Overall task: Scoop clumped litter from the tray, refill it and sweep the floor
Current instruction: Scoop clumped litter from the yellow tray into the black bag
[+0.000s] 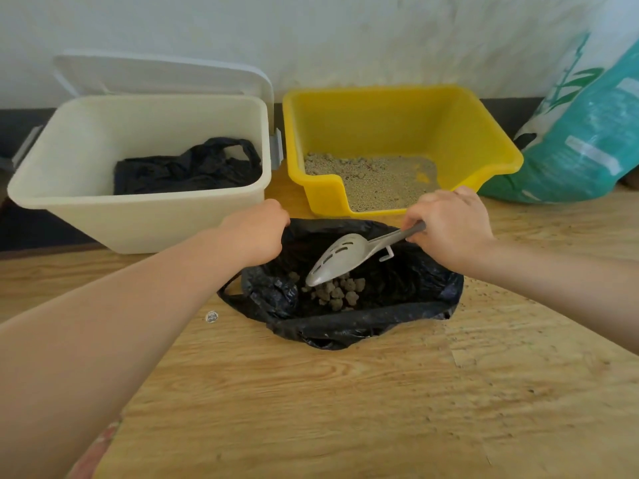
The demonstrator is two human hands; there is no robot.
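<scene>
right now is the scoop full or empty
Empty, as far as shows: the scoop is tipped bowl-down over the black bag, and the clumps lie inside the bag beneath it.

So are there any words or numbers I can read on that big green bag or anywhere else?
None can be read.
Green and white bag, leaning on the wall to the right of the yellow tray: big green marks and pale label strips, too blurred to read.
Small round white thing on the floor by the black bag: dark print, too small to read.
</scene>
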